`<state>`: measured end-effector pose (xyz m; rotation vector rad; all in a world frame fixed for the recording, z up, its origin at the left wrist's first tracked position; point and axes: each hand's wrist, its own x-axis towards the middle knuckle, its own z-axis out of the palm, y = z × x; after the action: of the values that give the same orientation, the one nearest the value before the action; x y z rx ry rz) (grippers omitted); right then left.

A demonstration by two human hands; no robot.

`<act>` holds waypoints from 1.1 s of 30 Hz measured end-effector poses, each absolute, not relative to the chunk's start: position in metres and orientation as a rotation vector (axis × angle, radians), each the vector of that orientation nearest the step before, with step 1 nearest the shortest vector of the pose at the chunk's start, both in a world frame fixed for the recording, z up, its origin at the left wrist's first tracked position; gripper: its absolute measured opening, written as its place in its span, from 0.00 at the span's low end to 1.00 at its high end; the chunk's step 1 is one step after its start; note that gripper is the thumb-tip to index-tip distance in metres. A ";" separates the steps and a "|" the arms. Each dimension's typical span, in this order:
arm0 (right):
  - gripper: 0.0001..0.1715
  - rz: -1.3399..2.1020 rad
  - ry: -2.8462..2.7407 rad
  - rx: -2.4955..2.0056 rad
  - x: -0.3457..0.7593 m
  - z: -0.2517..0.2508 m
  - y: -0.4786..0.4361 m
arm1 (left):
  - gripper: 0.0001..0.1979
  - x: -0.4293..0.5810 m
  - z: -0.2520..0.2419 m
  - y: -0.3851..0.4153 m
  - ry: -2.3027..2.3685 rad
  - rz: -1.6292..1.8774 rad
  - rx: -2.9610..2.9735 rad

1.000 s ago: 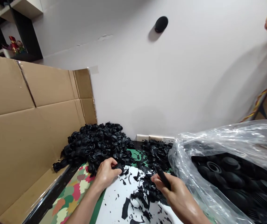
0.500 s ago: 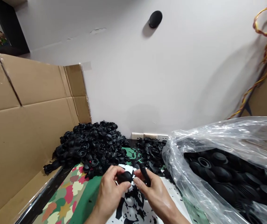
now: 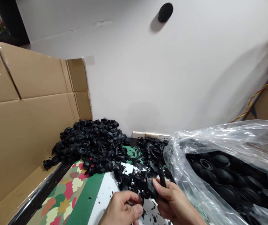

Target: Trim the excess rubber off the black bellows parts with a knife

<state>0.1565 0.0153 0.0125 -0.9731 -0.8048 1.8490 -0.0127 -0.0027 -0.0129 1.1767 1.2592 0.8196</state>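
Observation:
In the head view my left hand (image 3: pixel 123 208) is low in the middle, thumb and fingers drawn together. Whether it pinches a scrap cannot be made out. My right hand (image 3: pixel 174 200), just to its right, is closed around a slim black stick-shaped tool (image 3: pixel 162 176), which points up and away. A black rubber-looking piece (image 3: pixel 150 188) sits at the fingertips of the same hand. Under both hands, dark trimmings (image 3: pixel 124 181) lie scattered over a white sheet (image 3: pixel 103 193). The tool's tip does not show clearly.
Ribbed black rubber parts are heaped (image 3: pixel 96 143) at the back left, with a scrap pile (image 3: pixel 152 150) at the wall. On the right, a clear plastic bag (image 3: pixel 174 153) holds more round black parts (image 3: pixel 223 175). A cardboard sheet (image 3: pixel 35 125) stands along the left.
My left hand has let go of the rounded black part and moved lower. My right hand has shifted right, with a black piece now at its fingertips. The view has tilted slightly.

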 end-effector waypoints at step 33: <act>0.10 1.172 -1.068 -1.184 0.124 -0.026 0.015 | 0.24 0.003 -0.008 0.003 1.206 1.159 0.844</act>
<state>0.1240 0.0149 -0.0261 -1.1844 -1.0685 1.1722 0.0034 0.0030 -0.0082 0.8436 1.2056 1.1591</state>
